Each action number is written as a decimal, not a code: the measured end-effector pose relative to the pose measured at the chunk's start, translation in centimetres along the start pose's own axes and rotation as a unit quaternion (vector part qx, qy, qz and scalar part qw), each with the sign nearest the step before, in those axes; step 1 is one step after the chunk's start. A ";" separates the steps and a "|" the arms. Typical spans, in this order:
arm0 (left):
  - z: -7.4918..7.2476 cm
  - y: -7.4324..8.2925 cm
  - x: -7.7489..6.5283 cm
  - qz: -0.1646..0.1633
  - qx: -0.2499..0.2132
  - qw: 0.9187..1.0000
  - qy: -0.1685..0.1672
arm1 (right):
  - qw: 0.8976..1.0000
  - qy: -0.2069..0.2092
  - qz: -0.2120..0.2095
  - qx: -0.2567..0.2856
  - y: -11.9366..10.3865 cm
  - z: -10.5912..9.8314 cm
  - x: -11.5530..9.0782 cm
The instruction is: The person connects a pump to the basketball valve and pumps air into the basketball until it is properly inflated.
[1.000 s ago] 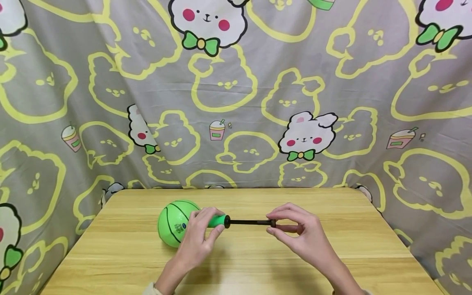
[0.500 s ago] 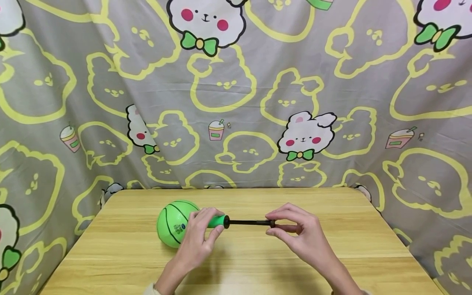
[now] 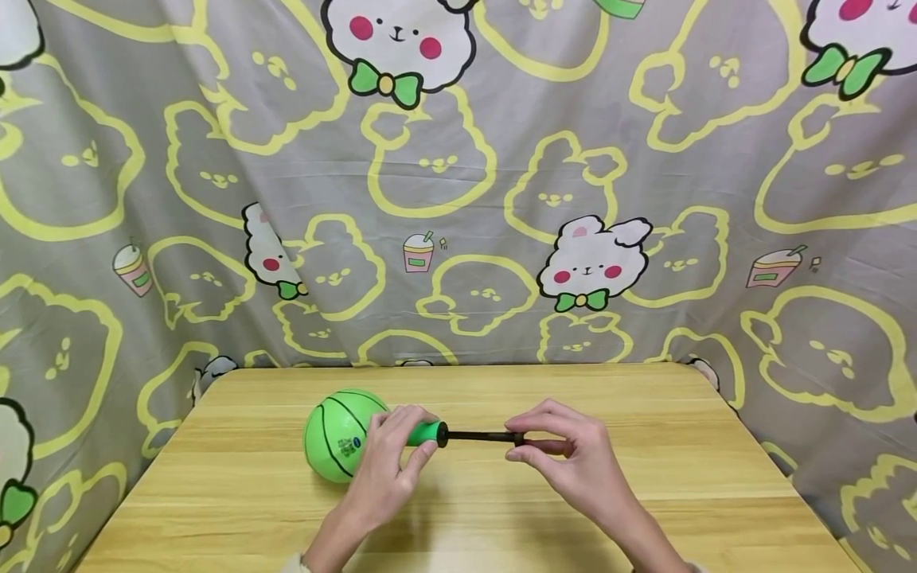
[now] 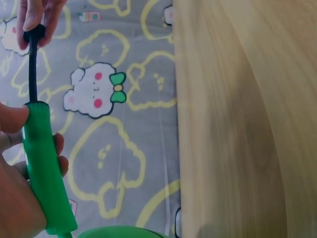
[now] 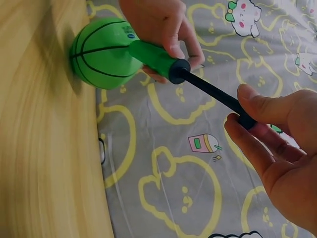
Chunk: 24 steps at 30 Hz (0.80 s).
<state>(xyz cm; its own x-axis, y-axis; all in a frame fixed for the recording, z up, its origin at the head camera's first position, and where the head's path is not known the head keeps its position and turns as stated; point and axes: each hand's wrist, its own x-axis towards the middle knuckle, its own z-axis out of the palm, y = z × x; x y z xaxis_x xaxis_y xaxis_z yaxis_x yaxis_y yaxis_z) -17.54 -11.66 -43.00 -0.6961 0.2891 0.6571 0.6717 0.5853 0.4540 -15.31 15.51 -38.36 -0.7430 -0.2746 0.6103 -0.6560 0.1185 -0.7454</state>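
A green hand pump (image 4: pixel 42 163) lies level in the air, its black rod (image 3: pixel 476 435) drawn out to the right. My left hand (image 3: pixel 387 461) grips the green barrel, fingers over the top and thumb on the near side. With the fingertips and thumb of my right hand (image 3: pixel 580 454) I pinch the black end knob (image 5: pixel 246 120) of the rod. At the pump's other end is a green ball (image 3: pixel 337 442) with black basketball lines, on the table left of my left hand. In the head view that hand hides where pump and ball meet.
The wood-grain table (image 3: pixel 645 493) spans the space below both hands. Behind it and along its sides hangs a grey curtain (image 3: pixel 466 239) with yellow outlines and white cartoon animals.
My right hand has moved a little left, toward the barrel, and less of the black rod shows. The left hand and the ball stay nearly where they were.
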 end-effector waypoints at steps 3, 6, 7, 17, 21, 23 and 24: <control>0.2 0.2 0.0 0.001 -0.004 1.000 0.001 | 1.000 0.007 -0.017 -0.001 0.1 0.4 0.0; 0.4 0.4 -0.1 0.005 -0.008 1.000 0.000 | 0.999 0.013 -0.033 -0.007 0.4 1.0 -0.1; 0.5 0.4 -0.1 0.006 -0.009 1.000 0.000 | 0.999 0.014 -0.035 -0.008 0.5 1.2 -0.1; 1.1 1.0 -0.4 0.014 -0.016 1.000 -0.011 | 0.999 0.019 -0.044 -0.006 1.6 3.4 -0.4; 1.5 1.3 -0.5 0.018 -0.018 1.000 -0.018 | 0.999 0.021 -0.046 -0.005 1.9 4.3 -0.7; 1.6 1.4 -0.6 0.019 -0.019 0.999 -0.022 | 0.999 0.022 -0.045 -0.008 2.1 4.7 -0.8; 1.7 1.4 -0.6 0.019 -0.017 0.999 -0.024 | 0.999 0.023 -0.043 -0.009 2.2 4.9 -0.9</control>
<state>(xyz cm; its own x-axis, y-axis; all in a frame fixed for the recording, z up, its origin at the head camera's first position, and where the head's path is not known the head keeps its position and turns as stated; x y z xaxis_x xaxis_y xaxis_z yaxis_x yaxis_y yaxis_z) -16.58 -9.69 -43.79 -0.6809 0.3466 0.6452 0.7055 0.5470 0.4506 -15.46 11.35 -41.83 -0.6885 -0.2414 0.6839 -0.7200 0.1145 -0.6845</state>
